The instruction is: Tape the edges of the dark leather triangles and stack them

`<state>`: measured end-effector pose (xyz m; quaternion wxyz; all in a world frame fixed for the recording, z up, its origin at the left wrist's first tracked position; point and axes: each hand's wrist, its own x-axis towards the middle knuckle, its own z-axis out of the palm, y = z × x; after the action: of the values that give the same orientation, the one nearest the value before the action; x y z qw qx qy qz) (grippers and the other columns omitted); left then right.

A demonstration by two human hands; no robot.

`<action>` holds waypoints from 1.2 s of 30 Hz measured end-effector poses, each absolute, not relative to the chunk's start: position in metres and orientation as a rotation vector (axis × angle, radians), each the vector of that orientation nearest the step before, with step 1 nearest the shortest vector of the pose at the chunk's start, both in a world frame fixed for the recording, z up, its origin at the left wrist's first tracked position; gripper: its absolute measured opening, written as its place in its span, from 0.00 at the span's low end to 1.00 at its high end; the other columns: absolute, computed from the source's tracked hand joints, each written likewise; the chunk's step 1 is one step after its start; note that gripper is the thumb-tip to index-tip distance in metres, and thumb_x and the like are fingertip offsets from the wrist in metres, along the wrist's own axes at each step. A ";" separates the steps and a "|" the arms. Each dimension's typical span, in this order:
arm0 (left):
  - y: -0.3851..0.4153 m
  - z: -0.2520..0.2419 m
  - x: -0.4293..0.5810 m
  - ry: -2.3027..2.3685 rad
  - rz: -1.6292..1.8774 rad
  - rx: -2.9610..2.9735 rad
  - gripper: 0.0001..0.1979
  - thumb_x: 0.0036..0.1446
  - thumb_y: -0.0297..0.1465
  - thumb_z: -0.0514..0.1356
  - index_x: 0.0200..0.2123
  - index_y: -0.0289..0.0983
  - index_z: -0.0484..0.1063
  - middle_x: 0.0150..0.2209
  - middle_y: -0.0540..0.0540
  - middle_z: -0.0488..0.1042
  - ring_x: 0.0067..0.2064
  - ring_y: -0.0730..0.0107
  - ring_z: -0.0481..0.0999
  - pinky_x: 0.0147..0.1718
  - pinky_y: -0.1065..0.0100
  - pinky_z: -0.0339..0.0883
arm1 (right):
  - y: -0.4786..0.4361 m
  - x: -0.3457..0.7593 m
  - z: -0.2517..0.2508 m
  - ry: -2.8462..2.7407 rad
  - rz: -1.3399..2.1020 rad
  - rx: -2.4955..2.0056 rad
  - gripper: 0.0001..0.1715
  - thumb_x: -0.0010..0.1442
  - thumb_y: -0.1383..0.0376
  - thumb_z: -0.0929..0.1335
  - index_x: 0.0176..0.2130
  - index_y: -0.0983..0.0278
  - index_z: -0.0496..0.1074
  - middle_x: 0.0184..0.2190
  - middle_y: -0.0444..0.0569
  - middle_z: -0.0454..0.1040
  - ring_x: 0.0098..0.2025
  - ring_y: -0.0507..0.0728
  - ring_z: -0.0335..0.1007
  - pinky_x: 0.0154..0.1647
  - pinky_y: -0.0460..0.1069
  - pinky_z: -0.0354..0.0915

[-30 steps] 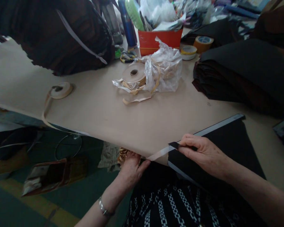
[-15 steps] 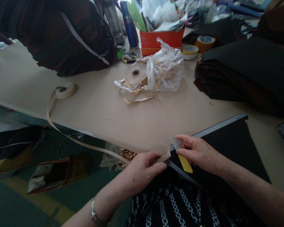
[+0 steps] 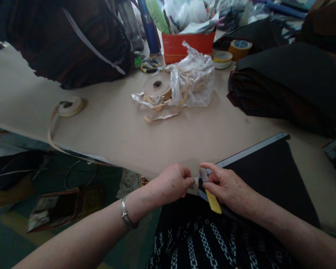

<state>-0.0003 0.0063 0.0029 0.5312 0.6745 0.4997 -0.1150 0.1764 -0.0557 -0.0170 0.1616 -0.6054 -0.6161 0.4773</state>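
My left hand [image 3: 177, 181] is closed, pinching the end of a beige tape strip [image 3: 195, 183] at the corner of a black sheet [image 3: 266, 172] with a pale strip along its edge. The tape runs back to a small roll [image 3: 71, 106] on the left of the table, partly hidden by my wrist. A yellow-handled blade [image 3: 213, 201] is gripped in my right hand [image 3: 226, 188], handle pointing down toward my lap. Its grey blade lies beside the sheet's corner, close to my left fingertips.
On the table [image 3: 114, 123] lie a larger tape roll [image 3: 158, 85], a crumpled plastic bag [image 3: 200, 80] and scissors [image 3: 150, 65]. Behind stands a red box [image 3: 189, 46]. Dark stacks flank it at left [image 3: 86, 48] and right [image 3: 285, 82]. An open box [image 3: 58, 209] sits below the table edge.
My left hand has moved slightly up and right to the sheet's corner, turning over with the tape. My right hand has shifted slightly down and left with the blade. The view has shifted slightly.
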 end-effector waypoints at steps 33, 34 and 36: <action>0.032 -0.010 -0.024 1.312 0.529 2.020 0.15 0.57 0.38 0.51 0.23 0.37 0.67 0.20 0.52 0.66 0.24 0.74 0.64 0.26 0.71 0.57 | -0.104 0.292 0.002 -1.323 1.188 -1.872 0.16 0.59 0.53 0.64 0.38 0.63 0.67 0.30 0.46 0.72 0.30 0.52 0.68 0.29 0.46 0.63; 0.035 -0.014 -0.024 1.318 0.584 2.028 0.14 0.56 0.38 0.51 0.24 0.37 0.68 0.20 0.51 0.66 0.24 0.73 0.64 0.26 0.71 0.57 | -0.113 0.308 -0.001 -1.262 1.159 -1.884 0.16 0.60 0.53 0.63 0.35 0.63 0.66 0.31 0.47 0.72 0.30 0.52 0.69 0.30 0.46 0.64; 0.040 -0.025 -0.024 1.371 0.690 2.055 0.14 0.55 0.40 0.53 0.27 0.38 0.70 0.22 0.51 0.69 0.25 0.72 0.67 0.27 0.71 0.60 | -0.129 0.336 -0.007 -1.212 1.022 -1.964 0.16 0.61 0.54 0.60 0.34 0.63 0.64 0.31 0.47 0.72 0.28 0.51 0.68 0.30 0.47 0.63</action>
<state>-0.0239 0.0404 -0.0247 0.2842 0.7681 0.5126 0.2578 0.3364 -0.1287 -0.0070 0.3039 -0.7412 -0.4576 0.3859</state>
